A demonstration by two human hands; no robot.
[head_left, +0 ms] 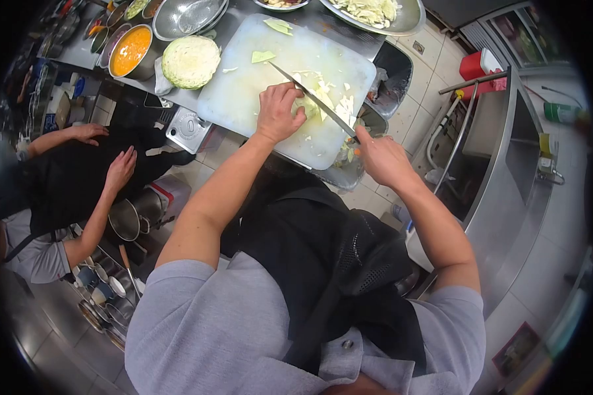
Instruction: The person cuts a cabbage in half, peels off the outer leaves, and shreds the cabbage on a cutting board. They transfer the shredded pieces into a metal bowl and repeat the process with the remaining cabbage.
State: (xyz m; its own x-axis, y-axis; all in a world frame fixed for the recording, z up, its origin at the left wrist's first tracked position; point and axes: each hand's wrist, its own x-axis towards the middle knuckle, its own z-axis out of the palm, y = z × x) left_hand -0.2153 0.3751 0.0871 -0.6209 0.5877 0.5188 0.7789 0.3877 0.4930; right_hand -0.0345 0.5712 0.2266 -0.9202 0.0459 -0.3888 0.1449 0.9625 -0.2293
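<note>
My right hand (385,160) is closed round the handle of a long kitchen knife (319,102), its blade slanting across the white cutting board (234,99) with the tip toward the upper left. Curled fingers of my left hand (280,113) press on pale cabbage pieces (308,107) beside the blade; the fingertips are partly hidden. Shredded cabbage (344,108) lies scattered to the right of the knife. Farther up the board are loose green leaf pieces (263,56). A large cut cabbage half (191,62) sits at the board's left edge, cut face up.
A metal bowl of chopped cabbage (412,18) stands behind the board. At left are a pot of orange liquid (141,62) and an upper metal bowl (178,16). Bins (398,72) sit below the board's right side. A co-worker's hands (120,168) are at far left.
</note>
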